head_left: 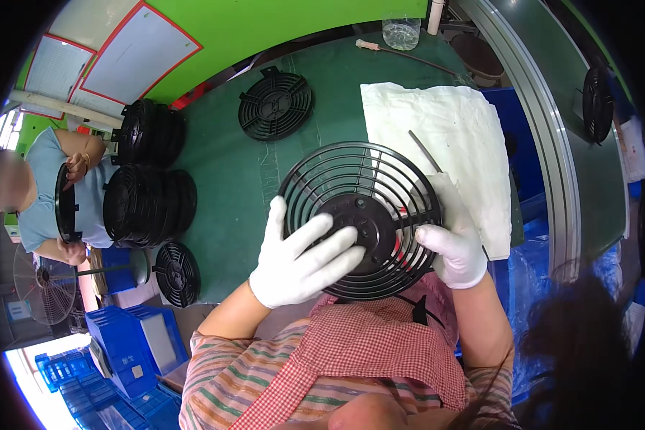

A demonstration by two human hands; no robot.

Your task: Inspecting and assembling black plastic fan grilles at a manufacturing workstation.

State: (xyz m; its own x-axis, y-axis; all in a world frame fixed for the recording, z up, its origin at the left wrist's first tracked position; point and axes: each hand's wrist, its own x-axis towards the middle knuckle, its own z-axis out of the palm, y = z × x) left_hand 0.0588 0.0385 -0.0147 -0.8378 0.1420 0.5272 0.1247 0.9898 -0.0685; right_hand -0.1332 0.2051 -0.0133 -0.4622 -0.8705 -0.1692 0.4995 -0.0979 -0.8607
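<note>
A round black fan guard [362, 204], with concentric rings and a solid hub, is tilted up in front of my chest. My right hand [455, 240], in a white glove, grips its right rim, thumb on the face and fingers mostly behind. My left hand [304, 258], also gloved in white, lies across the lower left of the guard. Its fingers are stretched out and spread, the tips on the hub. A thin dark rod [424, 150] passes over the white cloth [437, 107] and behind my right hand; whether the hand touches it is hidden.
Another guard [276, 104] lies on the green table [222, 150]. Stacked guards [147, 204] stand at the left edge, where a co-worker [86, 179] holds one. A clear jar [401, 32] and a thin stick [416, 56] are at the back. Blue crates [132, 344] stand lower left.
</note>
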